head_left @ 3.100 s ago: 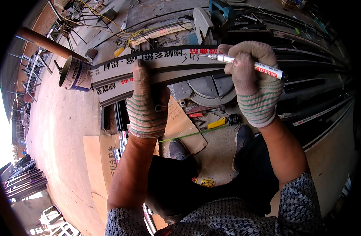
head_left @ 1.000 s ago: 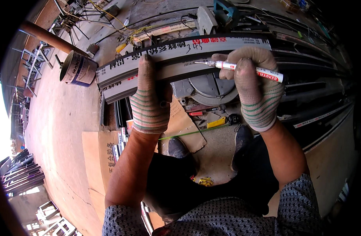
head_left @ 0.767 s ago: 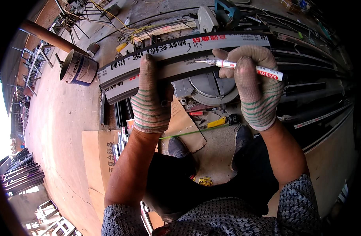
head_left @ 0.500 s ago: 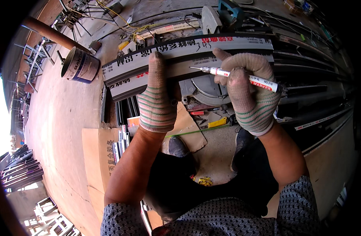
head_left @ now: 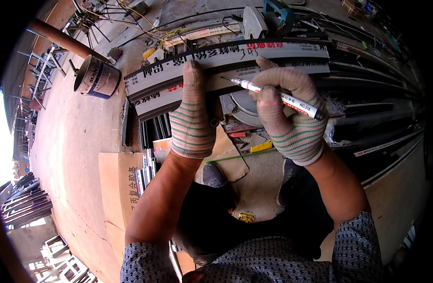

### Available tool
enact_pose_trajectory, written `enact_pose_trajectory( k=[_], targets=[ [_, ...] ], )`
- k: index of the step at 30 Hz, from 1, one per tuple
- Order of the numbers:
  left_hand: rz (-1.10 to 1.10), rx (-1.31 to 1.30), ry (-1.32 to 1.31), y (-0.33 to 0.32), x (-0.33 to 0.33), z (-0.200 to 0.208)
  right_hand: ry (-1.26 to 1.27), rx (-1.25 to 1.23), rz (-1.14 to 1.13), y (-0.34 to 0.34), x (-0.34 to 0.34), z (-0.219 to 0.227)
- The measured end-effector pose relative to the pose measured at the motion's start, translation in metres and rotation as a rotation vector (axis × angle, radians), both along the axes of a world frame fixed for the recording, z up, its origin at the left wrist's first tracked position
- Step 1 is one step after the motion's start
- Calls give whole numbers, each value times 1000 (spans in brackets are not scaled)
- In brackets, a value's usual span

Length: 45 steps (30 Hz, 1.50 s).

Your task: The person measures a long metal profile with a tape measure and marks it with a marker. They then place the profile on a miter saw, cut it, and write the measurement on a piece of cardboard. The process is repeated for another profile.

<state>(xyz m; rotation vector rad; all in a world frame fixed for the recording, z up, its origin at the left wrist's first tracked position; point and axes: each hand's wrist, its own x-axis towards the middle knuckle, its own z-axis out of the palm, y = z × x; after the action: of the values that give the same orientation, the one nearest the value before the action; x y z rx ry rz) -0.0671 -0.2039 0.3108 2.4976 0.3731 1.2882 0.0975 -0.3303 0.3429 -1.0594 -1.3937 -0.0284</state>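
Note:
Dark metal profile strips (head_left: 150, 75) with pale printed film lie across the front of me, slightly tilted, and a handwritten mark shows on the far band. Whether it is one wide profile or two side by side I cannot tell. My left hand (head_left: 194, 113), in a striped knit glove, grips them near the middle, thumb laid over the top and fingers hidden underneath. My right hand (head_left: 294, 113), gloved alike, holds a white marker pen (head_left: 275, 96) between thumb and fingers. The pen's thin tip points left, over the near band and just right of my left thumb.
A saw with a round base (head_left: 245, 108) is partly hidden below the profiles. Beyond them stands a blue power tool (head_left: 278, 16). A bucket (head_left: 97, 78) sits at left, cardboard (head_left: 116, 184) nearer me. Long dark profiles (head_left: 367, 108) lie at right, a yellow object (head_left: 261, 146) by my feet.
My right hand and the marker have shifted a little left and down, with the tip closer to my left thumb. My left hand has moved slightly right and keeps its grip.

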Motion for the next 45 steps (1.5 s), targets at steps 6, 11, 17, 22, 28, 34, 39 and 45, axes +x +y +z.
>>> enact_pose_trajectory(
  k=[6, 11, 17, 22, 28, 34, 39, 45],
  targets=[
    [0, -8, -3, 0, 1, 0, -63, 16, -72, 4, 1, -2],
    [11, 20, 23, -1, 0, 1, 108, -46, -53, -2, -5, -2],
    [22, 40, 36, 1, -2, 2, 62, -46, -53, -2, -4, 1],
    [32, 53, 48, 1, -3, 2, 61, -20, 1, -1, -1, -1],
    [38, 66, 58, 2, -4, 3, 80, -28, 54, -2, -3, 1],
    [45, 75, 68, 3, -6, 4, 118, 9, -12, 0, 3, -7],
    [48, 79, 69, 3, -6, 5, 190, -48, -15, -3, -4, -2],
    [50, 83, 74, 3, -6, 6, 200, -32, -10, -1, -4, -2]
  ],
)
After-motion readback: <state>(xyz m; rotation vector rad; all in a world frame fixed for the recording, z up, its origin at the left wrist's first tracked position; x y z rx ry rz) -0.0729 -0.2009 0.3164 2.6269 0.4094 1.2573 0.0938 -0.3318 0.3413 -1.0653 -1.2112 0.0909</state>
